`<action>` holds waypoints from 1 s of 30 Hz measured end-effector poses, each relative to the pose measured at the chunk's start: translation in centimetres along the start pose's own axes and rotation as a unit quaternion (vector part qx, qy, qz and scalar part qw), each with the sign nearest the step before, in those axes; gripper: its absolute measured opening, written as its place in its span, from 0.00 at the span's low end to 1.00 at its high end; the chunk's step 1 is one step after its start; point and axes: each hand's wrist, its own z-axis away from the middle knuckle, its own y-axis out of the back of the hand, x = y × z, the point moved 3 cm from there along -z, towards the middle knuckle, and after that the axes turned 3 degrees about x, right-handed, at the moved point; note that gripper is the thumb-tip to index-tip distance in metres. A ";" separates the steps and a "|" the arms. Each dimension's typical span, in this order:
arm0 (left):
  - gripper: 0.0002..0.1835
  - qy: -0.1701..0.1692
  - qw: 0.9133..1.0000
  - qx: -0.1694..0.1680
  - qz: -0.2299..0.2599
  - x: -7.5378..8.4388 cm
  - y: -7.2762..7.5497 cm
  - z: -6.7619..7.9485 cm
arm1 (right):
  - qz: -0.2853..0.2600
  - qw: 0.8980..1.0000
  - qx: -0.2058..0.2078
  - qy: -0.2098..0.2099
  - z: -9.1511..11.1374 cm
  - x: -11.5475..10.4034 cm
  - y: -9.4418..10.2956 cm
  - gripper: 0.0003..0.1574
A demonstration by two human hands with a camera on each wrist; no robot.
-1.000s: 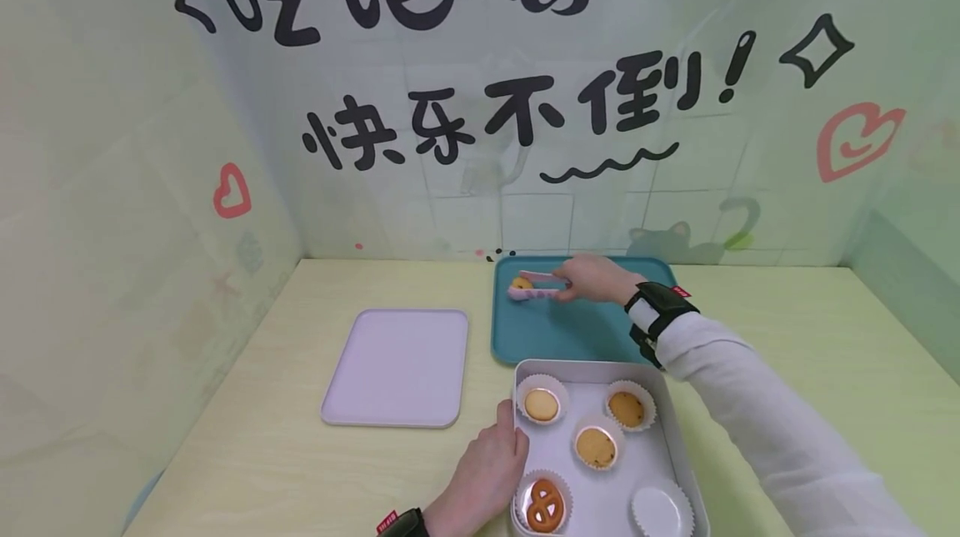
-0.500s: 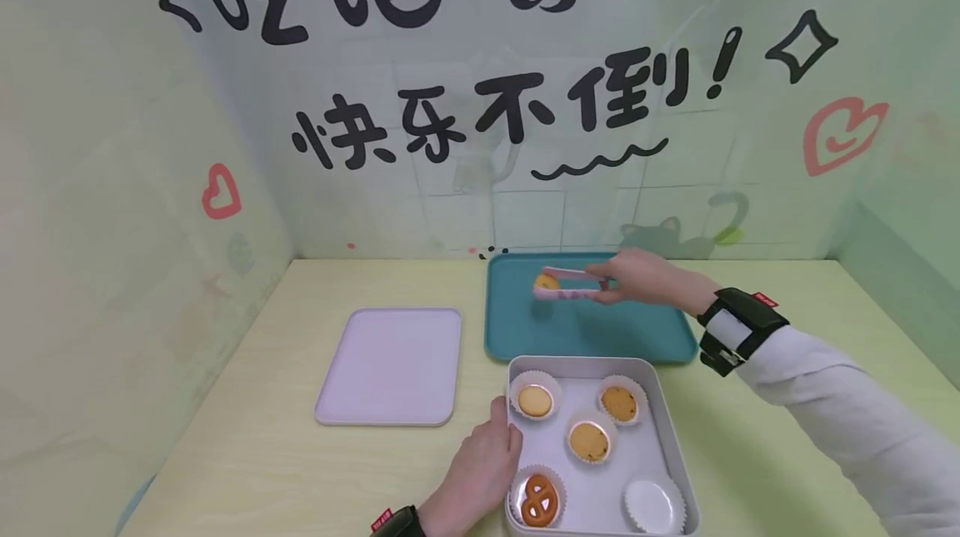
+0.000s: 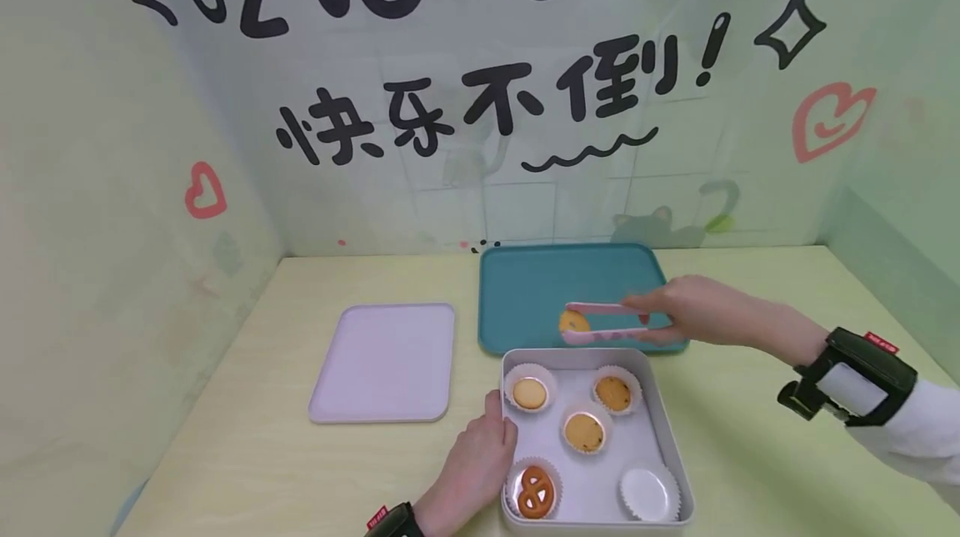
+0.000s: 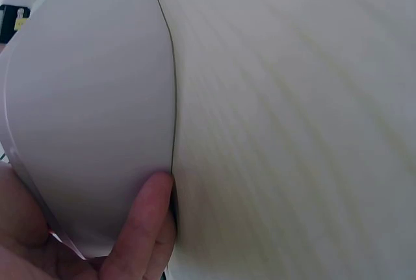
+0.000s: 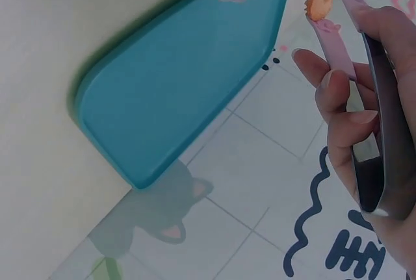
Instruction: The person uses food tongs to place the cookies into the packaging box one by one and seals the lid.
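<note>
My right hand holds pink-tipped tongs with a dark metal handle, above the near right part of the teal tray. Pinched between the tong tips is a round golden cookie, also plain in the right wrist view, its edge scalloped. My left hand grips the left wall of a pale, high-sided baking pan; the left wrist view has the fingers against its outer side. Inside stand several paper cups: three with a round cookie each, one with a pretzel, and one bare white cup.
A flat lilac tray lies left of the pan on the pale wooden table. The teal tray sits right behind the pan, close to the back wall. Printed side walls border the table.
My right hand has come back from the far part of the teal tray, nearer and to the right, carrying the cookie in the tongs. My left hand stays on the pan.
</note>
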 end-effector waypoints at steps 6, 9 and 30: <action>0.18 0.000 1.000 -0.003 0.004 0.0 0.0 -0.1 | -0.015 1.000 -0.008 0.020 2.6 -1.9 0.3 0.17; 0.18 0.003 1.000 -0.007 0.007 0.0 0.0 -0.1 | -0.018 0.999 -0.008 0.035 3.6 -2.8 0.4 0.18; 0.19 0.004 1.000 -0.012 0.007 0.2 0.0 -0.1 | -0.011 0.995 -0.089 0.049 8.0 -6.8 -0.4 0.15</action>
